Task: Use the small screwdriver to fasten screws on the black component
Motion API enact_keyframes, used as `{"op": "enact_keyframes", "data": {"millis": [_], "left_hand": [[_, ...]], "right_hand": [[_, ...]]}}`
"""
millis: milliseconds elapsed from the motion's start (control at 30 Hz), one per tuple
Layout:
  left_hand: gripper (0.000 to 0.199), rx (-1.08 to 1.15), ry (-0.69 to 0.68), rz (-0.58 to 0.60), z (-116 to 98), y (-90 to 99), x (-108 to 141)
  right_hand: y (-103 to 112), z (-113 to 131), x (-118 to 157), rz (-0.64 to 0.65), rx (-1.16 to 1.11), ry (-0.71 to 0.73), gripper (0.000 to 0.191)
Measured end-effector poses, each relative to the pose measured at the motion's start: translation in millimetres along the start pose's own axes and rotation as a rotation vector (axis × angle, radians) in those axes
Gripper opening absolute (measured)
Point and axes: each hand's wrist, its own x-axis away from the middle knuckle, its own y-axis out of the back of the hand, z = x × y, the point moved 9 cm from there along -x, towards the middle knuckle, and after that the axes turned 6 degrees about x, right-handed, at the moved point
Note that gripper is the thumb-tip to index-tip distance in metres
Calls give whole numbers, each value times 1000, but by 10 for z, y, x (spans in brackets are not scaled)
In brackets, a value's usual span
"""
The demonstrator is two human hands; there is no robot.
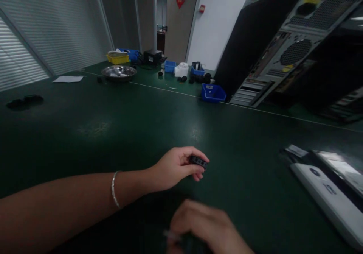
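Note:
A small black part with a row of openings is pinched between the thumb and fingers of my left hand, above the green table. A silver bangle circles the left wrist. Nearer to me, at the bottom of the view, my right hand is curled and blurred by motion. Its fingers close on a small, thin, light object too smeared to identify. The two hands are apart.
The green table carries a metal bowl, a yellow basket and a blue bin toward the back. A computer case stands back right. White-cased equipment lies at right, dark items at left.

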Motion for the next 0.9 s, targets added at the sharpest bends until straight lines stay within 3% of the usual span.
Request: {"op": "enact_keyframes", "data": {"millis": [67, 100, 167, 267, 367, 567, 700, 900], "left_hand": [[19, -32, -2, -6, -8, -20, -1], [18, -54, -5, -4, -16, -33, 2], [12, -116, -9, 4, -35, -58, 13], [5, -324, -22, -17, -69, -54, 34], [9, -521, -34, -67, -85, -16, 41], [12, -581, -36, -73, -67, 7, 12], [12, -541, -31, -83, -44, 31, 3], [17, -250, 56, -124, 63, 57, 12]], "right_hand": [[594, -129, 14, -341, -25, -128, 3], [781, -245, 52, -455, -49, -217, 2], [924, -500, 114, -551, -159, -361, 9], [858, -757, 124, -527, -281, -421, 20], [789, -853, 131, -511, -328, -418, 27], [751, -891, 153, -457, -287, -440, 22], [722, -928, 139, -422, -308, -435, 18], [680, -940, 120, -396, -331, -441, 18]]}}
